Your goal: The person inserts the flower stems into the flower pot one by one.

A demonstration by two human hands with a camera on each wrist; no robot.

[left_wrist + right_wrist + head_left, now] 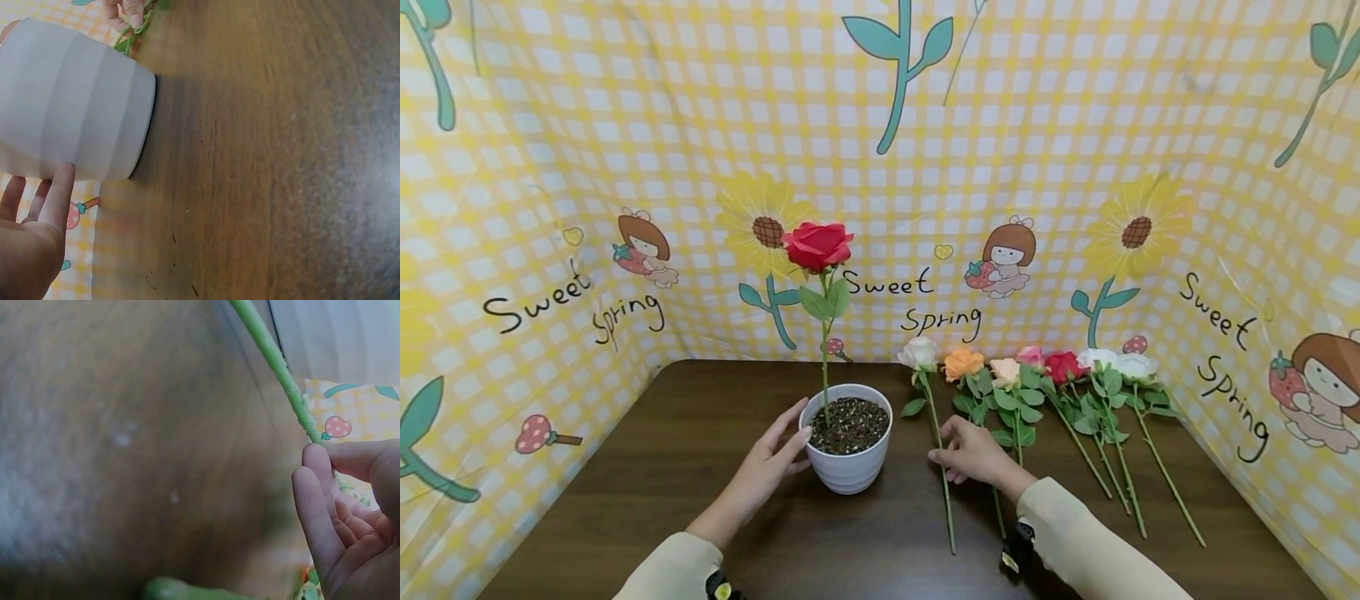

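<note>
A white ribbed pot [847,472] of dark soil [853,427] stands upright on the table, with a red rose [818,247] rising from the soil near its left side. My left hand [769,454] rests against the pot's left side, fingers fairly straight and the thumb near the rim; in the left wrist view the fingers [57,197] touch the pot wall. To the right of the pot, my right hand [973,452] pinches the green stem [275,362] of a white rose [917,355] between thumb and fingertips. That rose's bloom points toward the back of the table.
Right of the held rose lie several artificial roses, among them an orange one [963,364], a peach one [1005,373], a red one [1064,367] and white ones [1135,367]. Behind the brown table [700,433] hangs a yellow checked cloth [865,183].
</note>
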